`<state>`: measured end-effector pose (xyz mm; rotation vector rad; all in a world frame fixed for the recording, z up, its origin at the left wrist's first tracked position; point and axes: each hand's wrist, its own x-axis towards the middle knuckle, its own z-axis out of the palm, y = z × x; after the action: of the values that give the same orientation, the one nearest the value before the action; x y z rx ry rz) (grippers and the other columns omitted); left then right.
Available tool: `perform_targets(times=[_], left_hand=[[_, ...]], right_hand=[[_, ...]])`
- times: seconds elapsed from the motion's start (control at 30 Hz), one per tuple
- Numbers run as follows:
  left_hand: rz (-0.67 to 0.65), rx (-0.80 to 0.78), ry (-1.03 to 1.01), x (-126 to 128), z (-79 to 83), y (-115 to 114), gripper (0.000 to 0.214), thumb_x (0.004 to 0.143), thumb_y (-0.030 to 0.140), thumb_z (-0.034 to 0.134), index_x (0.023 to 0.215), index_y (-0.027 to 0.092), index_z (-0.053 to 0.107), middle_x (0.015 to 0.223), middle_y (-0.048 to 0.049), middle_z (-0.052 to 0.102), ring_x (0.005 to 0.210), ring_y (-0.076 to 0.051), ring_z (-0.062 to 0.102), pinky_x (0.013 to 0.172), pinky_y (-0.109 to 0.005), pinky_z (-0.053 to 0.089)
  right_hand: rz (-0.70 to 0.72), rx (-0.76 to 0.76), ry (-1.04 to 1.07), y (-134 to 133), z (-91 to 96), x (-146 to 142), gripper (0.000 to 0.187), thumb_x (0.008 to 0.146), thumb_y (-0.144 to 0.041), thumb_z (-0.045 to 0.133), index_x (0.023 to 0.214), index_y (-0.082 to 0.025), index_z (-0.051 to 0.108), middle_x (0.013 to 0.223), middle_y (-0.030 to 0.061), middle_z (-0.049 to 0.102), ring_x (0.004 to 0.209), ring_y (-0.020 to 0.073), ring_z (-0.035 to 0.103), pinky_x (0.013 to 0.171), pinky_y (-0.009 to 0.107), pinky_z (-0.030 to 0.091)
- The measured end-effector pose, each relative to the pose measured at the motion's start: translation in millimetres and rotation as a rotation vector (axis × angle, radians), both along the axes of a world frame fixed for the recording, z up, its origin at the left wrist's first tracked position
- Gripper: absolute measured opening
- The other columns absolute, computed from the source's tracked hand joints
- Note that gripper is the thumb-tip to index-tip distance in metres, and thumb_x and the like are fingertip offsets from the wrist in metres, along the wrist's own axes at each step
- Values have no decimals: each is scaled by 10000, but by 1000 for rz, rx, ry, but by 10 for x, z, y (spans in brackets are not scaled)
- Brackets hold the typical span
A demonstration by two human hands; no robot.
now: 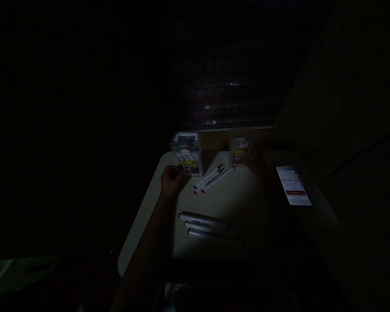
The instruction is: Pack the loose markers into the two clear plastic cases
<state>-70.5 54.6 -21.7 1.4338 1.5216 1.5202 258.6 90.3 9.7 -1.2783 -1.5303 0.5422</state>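
A clear plastic marker case [191,167] with colourful marker caps under its handled lid stands upright at the table's back left. My left hand [171,181] is at its lower left corner, thumb and curled forefinger closed against it. To the right, my right hand [256,163] grips a second clear container [238,147] with a yellow and black label, thumb across its front; the other fingers are lost in shadow. Between the hands lie a blue-ended marker [206,178] and two red-ended markers, one of them a slanting marker [218,180].
Nearer the front, a dark-ended marker [203,219], an orange-ended marker [208,228] and a green-ended marker [212,237] lie side by side on the white table [143,221]. A lit phone [294,186] showing a timer is at right. Deep darkness hides the surroundings.
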Motion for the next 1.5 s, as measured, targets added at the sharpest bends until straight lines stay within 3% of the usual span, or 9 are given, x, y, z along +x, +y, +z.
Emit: perform_targets(times=[0.1, 0.27, 0.4, 0.5, 0.67, 0.87, 1.03, 1.3, 1.5], left_hand=[[1, -53, 85, 40, 64, -163, 269, 694, 377, 711, 633, 197, 521, 575, 33, 541, 557, -117, 526, 554, -251, 452], [-195, -75, 222, 270, 181, -343, 230, 733, 404, 694, 672, 197, 614, 728, -20, 671, 711, -187, 641, 625, -300, 522], [-498, 65, 517, 467, 251, -336, 259, 779, 416, 670, 955, 227, 696, 1045, -73, 708, 983, -243, 663, 888, -389, 535], [-675, 136, 643, 628, 269, -286, 416, 846, 398, 600, 1235, 249, 596, 1323, -89, 596, 1236, -256, 556, 1047, -426, 463], [-670, 61, 759, 818, 197, -187, 507, 879, 368, 553, 1340, 162, 503, 1449, -167, 456, 1346, -287, 449, 1103, -464, 413], [-818, 72, 650, 810, 74, -160, 403, 869, 250, 545, 1262, 162, 574, 1394, -154, 523, 1298, -255, 510, 1087, -437, 435], [-973, 152, 473, 870, 49, -170, 422, 795, 313, 673, 1193, 188, 612, 1296, -138, 597, 1232, -249, 564, 1042, -423, 473], [-527, 9, 314, 925, 10, -16, 551, 818, 460, 633, 1276, 166, 551, 1225, -145, 619, 1137, -274, 607, 990, -455, 494], [-627, 6, 254, 934, -71, 146, 847, 723, 425, 743, 1431, 177, 350, 1458, -159, 432, 1380, -325, 382, 1158, -516, 295]], right_hand=[[-6, -34, -8, -4, 18, -12, 758, 617, -303, 695, 1318, -173, 436, 1334, 160, 516, 1242, 295, 519, 1062, 494, 432], [-63, -2, -23, -27, 74, -38, 633, 644, -305, 671, 1246, -178, 521, 1253, 147, 573, 1227, 303, 526, 1085, 513, 401], [4, -33, 42, -28, 71, -30, 648, 651, -281, 662, 1273, -197, 502, 1212, 125, 602, 1121, 285, 595, 1013, 512, 471], [14, -55, 56, -50, 111, -23, 656, 635, -252, 668, 1269, -203, 510, 1179, 118, 621, 1123, 285, 596, 980, 494, 498], [54, -126, 81, -128, 281, -13, 612, 588, -249, 703, 1182, -194, 565, 1143, 114, 648, 1084, 285, 619, 956, 473, 510], [41, -126, 142, -229, 475, 51, 578, 573, -381, 764, 1094, -200, 593, 1121, 119, 663, 1046, 287, 632, 879, 452, 549], [108, -74, 53, -275, 556, 25, 468, 622, -291, 735, 1056, -177, 603, 1111, 113, 667, 1074, 273, 619, 965, 448, 504], [223, -136, -34, -276, 493, -21, 547, 587, -279, 775, 1097, -166, 611, 1131, 111, 660, 1047, 259, 628, 947, 415, 508], [292, -187, 3, -324, 409, -49, 701, 545, -282, 798, 1199, -178, 566, 1209, 119, 633, 1106, 265, 609, 888, 401, 536]])
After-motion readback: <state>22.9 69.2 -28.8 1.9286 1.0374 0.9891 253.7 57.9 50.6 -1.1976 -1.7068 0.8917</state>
